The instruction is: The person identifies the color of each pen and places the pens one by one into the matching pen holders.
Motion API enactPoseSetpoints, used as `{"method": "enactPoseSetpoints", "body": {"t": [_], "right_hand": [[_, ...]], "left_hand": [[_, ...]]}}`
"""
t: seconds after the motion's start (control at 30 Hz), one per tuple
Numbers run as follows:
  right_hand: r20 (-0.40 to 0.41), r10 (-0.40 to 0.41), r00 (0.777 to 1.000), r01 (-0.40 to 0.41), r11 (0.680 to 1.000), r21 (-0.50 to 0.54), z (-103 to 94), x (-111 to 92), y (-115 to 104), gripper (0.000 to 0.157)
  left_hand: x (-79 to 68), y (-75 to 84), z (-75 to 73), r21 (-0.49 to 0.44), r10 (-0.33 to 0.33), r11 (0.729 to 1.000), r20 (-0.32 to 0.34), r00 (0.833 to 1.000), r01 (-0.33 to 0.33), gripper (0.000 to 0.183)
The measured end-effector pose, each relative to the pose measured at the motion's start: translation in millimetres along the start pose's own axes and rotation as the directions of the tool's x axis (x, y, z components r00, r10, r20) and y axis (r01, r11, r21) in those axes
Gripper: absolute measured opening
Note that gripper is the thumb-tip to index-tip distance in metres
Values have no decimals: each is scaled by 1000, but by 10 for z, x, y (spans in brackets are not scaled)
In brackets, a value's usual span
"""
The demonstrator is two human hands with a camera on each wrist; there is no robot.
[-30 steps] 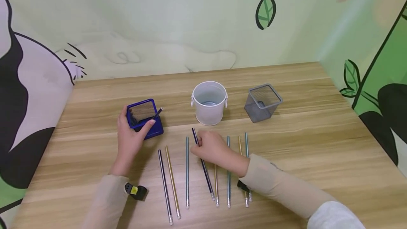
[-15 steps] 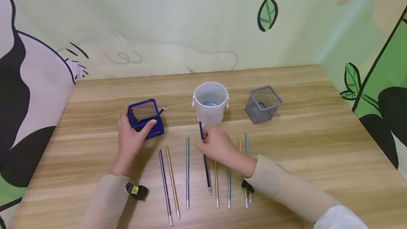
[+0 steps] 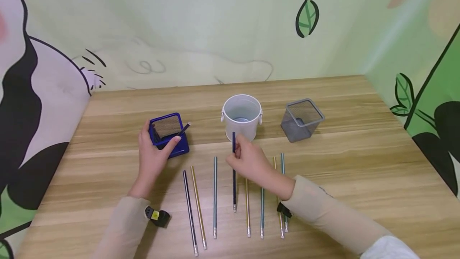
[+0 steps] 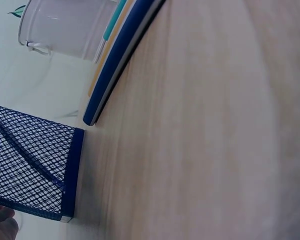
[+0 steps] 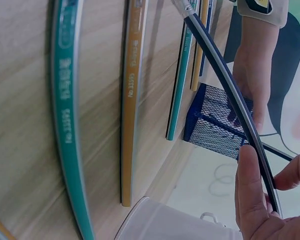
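Observation:
My left hand point(image 3: 154, 165) grips a blue mesh pencil holder point(image 3: 181, 147) at the left, its thumb on the near side. One dark pencil point(image 3: 185, 128) leans inside, tip poking over the rim. In the head view my right hand point(image 3: 253, 163) pinches a dark blue pencil point(image 3: 234, 195) between thumb and fingers, in front of the white bucket point(image 3: 238, 129). Seen from the right wrist, this pencil point(image 5: 230, 85) is lifted above the others, eraser end away from the fingertips.
Several pencils lie in a loose row: a dark blue one point(image 3: 190, 211) and a gold one point(image 3: 199, 207) at the left, a teal one point(image 3: 215, 199) in the middle, more gold and teal ones under the right forearm. A grey mesh holder point(image 3: 300, 125) stands back right.
The right hand has lifted the dark blue pencil off the row and moved slightly right; the pencil turned from slanted to nearly straight. The left hand stays on the blue holder.

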State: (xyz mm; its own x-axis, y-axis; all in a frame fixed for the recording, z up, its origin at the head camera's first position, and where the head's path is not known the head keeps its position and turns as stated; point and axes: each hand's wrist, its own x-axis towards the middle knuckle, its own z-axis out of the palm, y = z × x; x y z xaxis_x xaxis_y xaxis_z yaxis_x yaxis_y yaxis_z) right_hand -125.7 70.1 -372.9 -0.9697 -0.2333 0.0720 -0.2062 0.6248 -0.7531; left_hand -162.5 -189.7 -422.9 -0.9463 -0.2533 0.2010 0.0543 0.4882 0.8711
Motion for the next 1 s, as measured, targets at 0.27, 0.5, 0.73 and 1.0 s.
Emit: {"method": "enactPoseSetpoints", "body": {"t": [0.27,0.5,0.73,1.0], "right_hand": [[-62,-26,998,28,999,30,-37,54,-28,12],[-144,-103,984,111,993,46,-50,93,-25,14],[-183,-156,971,182,974,134,-62,121,-44,14],[-281,-199,939,260,945,200,-13,141,-38,16]], "left_hand": [[36,10,-2,13,-8,1000,16,1000,7,98],[13,-2,4,10,-5,1000,9,1000,5,96],[6,10,-1,7,-4,1000,7,1000,4,96],[1,-5,-7,10,-26,1000,19,999,26,98]]}}
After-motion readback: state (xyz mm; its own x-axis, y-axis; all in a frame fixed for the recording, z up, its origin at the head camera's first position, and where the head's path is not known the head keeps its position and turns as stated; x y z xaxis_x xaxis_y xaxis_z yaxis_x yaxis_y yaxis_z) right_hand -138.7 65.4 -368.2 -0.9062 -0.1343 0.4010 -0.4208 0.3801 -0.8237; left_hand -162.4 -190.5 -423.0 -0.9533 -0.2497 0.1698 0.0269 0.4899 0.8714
